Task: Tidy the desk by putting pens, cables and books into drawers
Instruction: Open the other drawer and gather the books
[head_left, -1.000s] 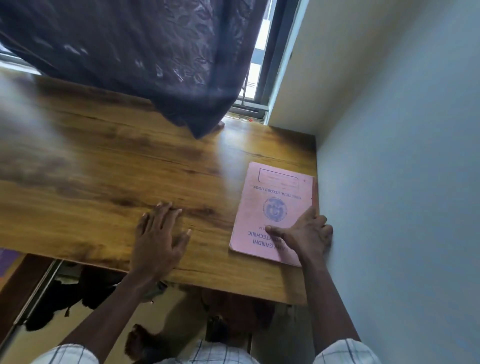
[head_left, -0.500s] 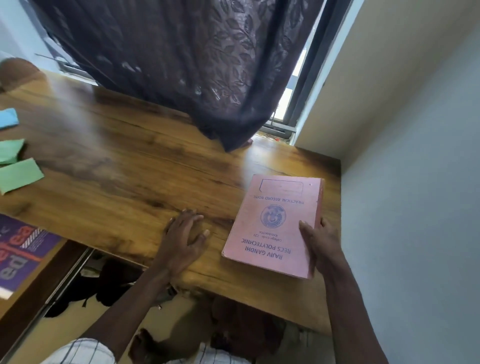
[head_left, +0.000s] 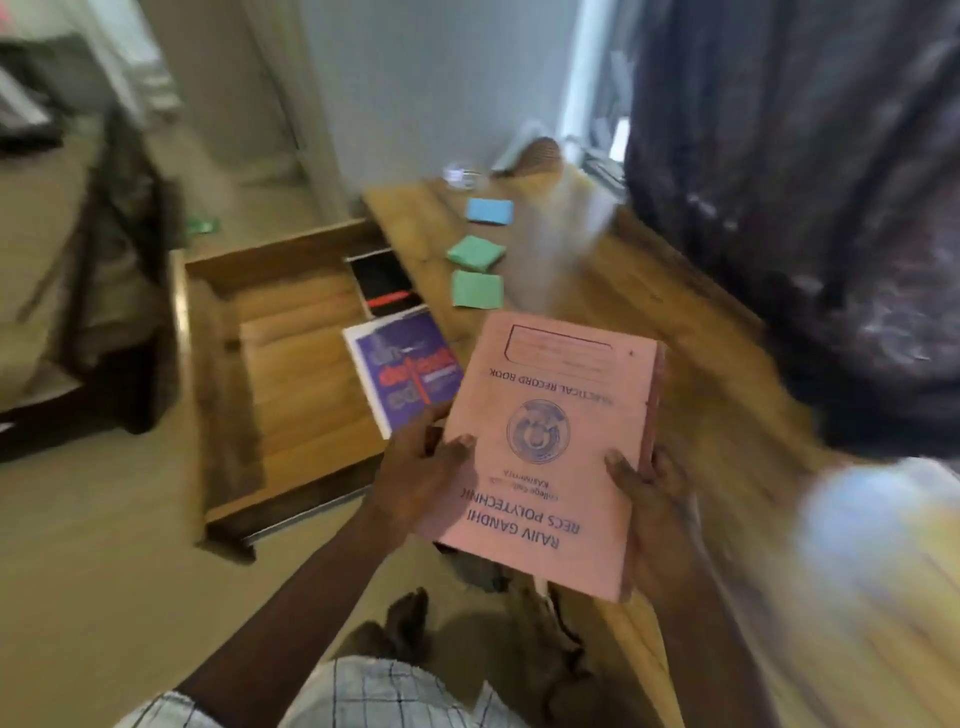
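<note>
Forearms bare; left hand (head_left: 415, 478) and right hand (head_left: 655, 525) bare as well; left sleeve (head_left: 156, 714) short, white cloth crossed by thin dark check lines; same checked cloth (head_left: 374, 691) over my front at the bottom edge of view; detail there soft with blur.

We log record book (head_left: 550, 457) pink, blue lettering, round blue emblem. Second book (head_left: 405, 369) purple, white border, red lettering. Drawer (head_left: 291, 338) and desk (head_left: 649, 312) warm brown, wood grain. Blue pad (head_left: 489, 211); green pad (head_left: 475, 253); second green pad (head_left: 477, 289). Curtain (head_left: 805, 208) dark, pattern blurred. Clothing (head_left: 374, 691) white, dark grid check.
</note>
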